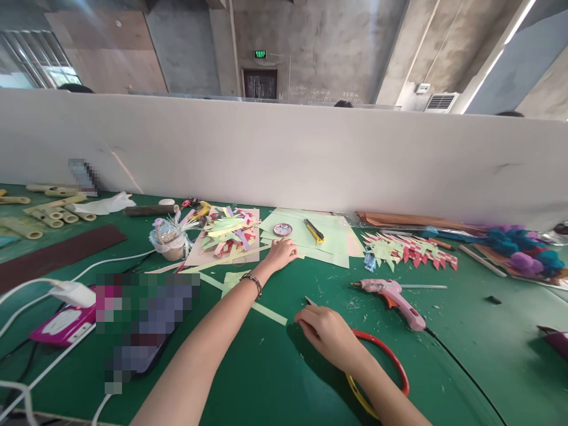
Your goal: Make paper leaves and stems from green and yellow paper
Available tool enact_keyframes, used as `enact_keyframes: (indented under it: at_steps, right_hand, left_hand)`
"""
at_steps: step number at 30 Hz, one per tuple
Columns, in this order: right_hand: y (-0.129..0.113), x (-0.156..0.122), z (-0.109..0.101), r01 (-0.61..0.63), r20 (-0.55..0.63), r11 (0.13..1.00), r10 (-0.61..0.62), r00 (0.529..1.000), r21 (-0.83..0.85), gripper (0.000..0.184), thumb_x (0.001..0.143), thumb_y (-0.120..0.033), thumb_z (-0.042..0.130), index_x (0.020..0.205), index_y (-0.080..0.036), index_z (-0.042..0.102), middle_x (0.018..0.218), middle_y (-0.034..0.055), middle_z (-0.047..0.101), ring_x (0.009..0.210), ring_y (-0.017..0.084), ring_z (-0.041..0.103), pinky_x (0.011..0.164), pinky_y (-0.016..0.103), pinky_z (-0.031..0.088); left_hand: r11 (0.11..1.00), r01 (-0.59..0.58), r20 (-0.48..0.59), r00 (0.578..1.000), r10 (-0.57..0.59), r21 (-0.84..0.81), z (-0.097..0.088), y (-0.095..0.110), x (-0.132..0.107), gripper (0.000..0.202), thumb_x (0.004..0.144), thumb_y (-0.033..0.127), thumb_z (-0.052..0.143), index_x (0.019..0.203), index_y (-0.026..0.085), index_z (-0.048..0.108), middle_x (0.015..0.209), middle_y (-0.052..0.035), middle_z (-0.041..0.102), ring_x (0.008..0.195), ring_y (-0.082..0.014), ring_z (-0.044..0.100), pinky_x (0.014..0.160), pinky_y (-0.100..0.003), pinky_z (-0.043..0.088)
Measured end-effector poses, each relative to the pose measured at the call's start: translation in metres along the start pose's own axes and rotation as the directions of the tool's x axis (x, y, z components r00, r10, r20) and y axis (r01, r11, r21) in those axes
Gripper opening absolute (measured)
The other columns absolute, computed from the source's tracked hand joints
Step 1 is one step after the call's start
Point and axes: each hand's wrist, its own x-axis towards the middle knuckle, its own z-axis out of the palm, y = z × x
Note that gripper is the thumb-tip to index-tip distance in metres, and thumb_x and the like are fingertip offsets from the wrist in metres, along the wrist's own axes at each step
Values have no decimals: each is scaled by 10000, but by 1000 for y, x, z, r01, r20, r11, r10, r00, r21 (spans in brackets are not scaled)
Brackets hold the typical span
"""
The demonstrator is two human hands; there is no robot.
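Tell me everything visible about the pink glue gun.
The glue gun is pink plastic with an orange trigger and a dark nozzle pointing left. It lies on its side on the green mat, handle toward the near right, a black cord trailing from it and a pale glue stick behind it. The right hand is close but apart.

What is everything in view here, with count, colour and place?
table: 1, green, under everything
partition: 1, white, behind table
tubes: several, tan, far left
strip: 1, brown, left
charger: 1, white, near left
pot: 1, clear-wrapped, left of centre
cut-outs: pile, mixed colours, centre
sheets: several, pale green, centre back
knife: 1, yellow-black, on sheets
tin: 1, red-rimmed, on sheets
glue gun: 1, pink, right of centre
spikes: many, red and green, right
pompoms: several, blue and purple, far right
ring: 1, red, under right wrist
left grip: 1, bare, open, at sheets' edge
right grip: 1, bare, curled, beside ring
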Motion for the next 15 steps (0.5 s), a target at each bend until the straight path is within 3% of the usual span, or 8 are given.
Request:
enact_keyframes:
  at_steps: [3,8,11,15]
  right_hand:
    - [-1,0,0,-1,9,1000,1,1000,2,266,866,-127,329,891,-213,579,836,33,636,730,156,589,628,251,417]
    - [0,-1,1,-1,14,1000,1,1000,1,267,863,-123,331,877,-209,584,827,30,638,724,157,589,621,252,415]
    - [2,-1,2,-5,9,1000,5,1000,9,267,865,-124,332,878,-208,585,826,30,636,729,150,589,625,243,412]
    - [3,-2,4,-6,4,1000,6,1000,13,260,872,-133,330,881,-211,578,832,22,632,722,141,582,624,235,407]
  left_hand:
    - [999,29,12,1000,-29,23,-2,6,-4,215,853,353,496,909,163,580,1004,-55,575,923,-187,532,864,-381,374]
    - [973,209,-11,978,-209,100,2,22,-6,449,796,504,521,969,94,571,1029,-172,553,962,-292,525,756,-394,437]
    - [956,265,-8,964,-266,127,5,30,-3,375,845,410,508,1061,106,545,1078,-132,551,972,-239,541,775,-393,471]
    - [972,201,39,977,-207,122,8,34,-1,316,867,316,507,1135,148,511,1126,-82,543,949,-184,562,800,-392,488]
